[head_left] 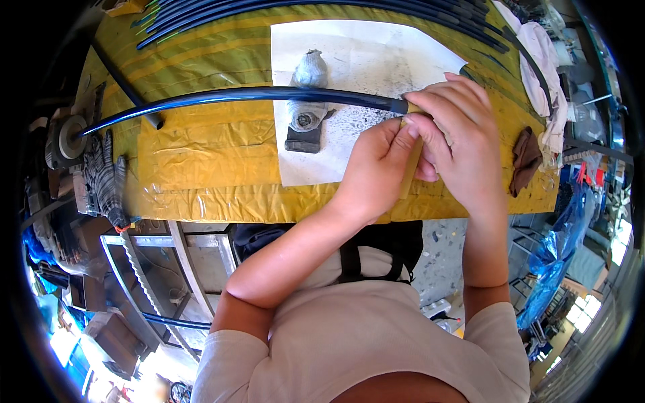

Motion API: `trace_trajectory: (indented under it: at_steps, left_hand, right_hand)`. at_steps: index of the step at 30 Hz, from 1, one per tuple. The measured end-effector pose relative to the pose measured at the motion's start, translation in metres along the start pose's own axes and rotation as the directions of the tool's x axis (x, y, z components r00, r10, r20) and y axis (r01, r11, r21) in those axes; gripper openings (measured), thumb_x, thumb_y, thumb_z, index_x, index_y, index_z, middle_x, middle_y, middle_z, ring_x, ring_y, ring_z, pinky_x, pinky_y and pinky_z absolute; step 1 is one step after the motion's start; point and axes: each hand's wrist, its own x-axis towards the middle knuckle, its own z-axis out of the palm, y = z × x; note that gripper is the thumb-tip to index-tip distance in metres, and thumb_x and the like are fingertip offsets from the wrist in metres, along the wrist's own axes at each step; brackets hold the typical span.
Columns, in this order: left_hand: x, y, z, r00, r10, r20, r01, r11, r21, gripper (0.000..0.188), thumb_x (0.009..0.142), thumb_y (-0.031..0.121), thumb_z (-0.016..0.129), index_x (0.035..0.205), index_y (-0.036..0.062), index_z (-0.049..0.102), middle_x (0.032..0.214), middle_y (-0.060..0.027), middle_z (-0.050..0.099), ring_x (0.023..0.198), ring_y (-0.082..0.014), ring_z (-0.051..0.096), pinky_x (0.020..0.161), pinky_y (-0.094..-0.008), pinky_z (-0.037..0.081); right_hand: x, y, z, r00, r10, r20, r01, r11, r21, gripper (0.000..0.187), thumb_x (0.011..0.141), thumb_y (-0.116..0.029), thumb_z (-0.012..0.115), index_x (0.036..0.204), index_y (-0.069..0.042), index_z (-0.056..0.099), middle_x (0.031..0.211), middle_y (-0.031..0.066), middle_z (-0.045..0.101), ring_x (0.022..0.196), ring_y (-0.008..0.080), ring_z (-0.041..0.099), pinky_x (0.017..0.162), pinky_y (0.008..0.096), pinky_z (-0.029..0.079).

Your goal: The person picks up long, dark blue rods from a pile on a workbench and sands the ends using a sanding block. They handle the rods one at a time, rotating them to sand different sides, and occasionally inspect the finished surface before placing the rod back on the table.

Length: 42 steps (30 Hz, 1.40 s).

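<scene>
A long glossy dark blue rod (235,96) spans the table from left to right, ending in a black section close to my hands. Just past that section, a tan strip (413,108) shows at the rod's end, and more of it hangs below between my palms. My left hand (379,161) pinches the strip between thumb and fingers. My right hand (463,127) curls over the rod's end, its thumb and fingers closed on the strip near my left thumb. Much of the strip is hidden by my fingers. Midway, the rod lies over a cloth-wrapped support (309,70).
A black-smudged white sheet (376,54) lies under the support on the yellow-covered table (201,174). Several dark rods (282,8) line the far edge. At the left are a round wheel (71,137) and a striped glove (106,178); a brown cloth (525,161) lies at right.
</scene>
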Motion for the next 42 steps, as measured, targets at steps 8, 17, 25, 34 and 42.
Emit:
trace_trajectory:
  at_steps: [8, 17, 25, 34, 42]
  left_hand:
    - [0.001, 0.002, 0.002, 1.0, -0.01, 0.004, 0.01, 0.999, -0.038, 0.025, 0.098, 0.012, 0.036, 0.089, -0.0042, 0.053, 0.072, -0.0082, 0.058, 0.063, -0.0126, 0.058, 0.061, -0.0258, 0.051]
    - [0.001, 0.001, -0.004, 1.0, 0.029, -0.004, -0.029, 1.0, 0.004, 0.027, 0.099, 0.016, 0.036, 0.089, -0.0034, 0.053, 0.07, -0.0076, 0.058, 0.063, -0.0125, 0.057, 0.061, -0.0259, 0.05]
    - [-0.003, 0.004, -0.011, 0.999, 0.043, -0.013, -0.043, 0.999, -0.016, 0.028, 0.099, 0.017, 0.036, 0.088, -0.0028, 0.053, 0.07, -0.0067, 0.057, 0.063, -0.0122, 0.056, 0.061, -0.0255, 0.049]
    - [-0.006, -0.002, -0.016, 0.976, 0.063, -0.209, -0.034, 0.99, 0.138, 0.023, 0.097, 0.012, 0.038, 0.104, -0.0008, 0.056, 0.098, -0.006, 0.061, 0.089, -0.0114, 0.053, 0.078, -0.0261, 0.042]
    - [-0.004, -0.002, -0.011, 0.976, 0.006, -0.218, 0.014, 0.996, 0.091, 0.023, 0.097, 0.012, 0.041, 0.114, -0.0012, 0.049, 0.109, -0.0089, 0.056, 0.099, -0.0143, 0.055, 0.084, -0.0276, 0.044]
  right_hand:
    - [0.002, 0.0, -0.002, 1.0, -0.008, 0.025, 0.008, 1.0, -0.019, 0.017, 0.067, -0.012, 0.07, 0.08, -0.004, 0.062, 0.076, 0.0076, 0.061, 0.077, 0.0255, 0.059, 0.086, 0.039, 0.044]
    - [0.007, 0.001, 0.004, 0.999, -0.054, -0.001, 0.054, 0.999, 0.001, 0.019, 0.064, -0.012, 0.071, 0.08, -0.005, 0.061, 0.076, 0.0076, 0.06, 0.078, 0.0272, 0.057, 0.086, 0.0393, 0.043]
    - [0.011, -0.006, 0.008, 0.997, -0.058, 0.048, 0.058, 0.998, -0.002, 0.021, 0.066, -0.014, 0.07, 0.081, -0.003, 0.06, 0.077, 0.0094, 0.059, 0.079, 0.0283, 0.057, 0.087, 0.0411, 0.043]
    - [0.008, -0.003, 0.014, 0.998, -0.043, -0.039, 0.045, 0.998, 0.052, 0.017, 0.063, -0.021, 0.066, 0.069, -0.006, 0.057, 0.071, 0.0051, 0.056, 0.08, 0.0232, 0.056, 0.087, 0.0391, 0.042]
    - [-0.002, 0.001, 0.013, 0.991, -0.056, -0.118, 0.055, 0.998, -0.008, 0.014, 0.058, -0.019, 0.061, 0.06, -0.006, 0.059, 0.062, 0.004, 0.056, 0.075, 0.0221, 0.057, 0.086, 0.0364, 0.041]
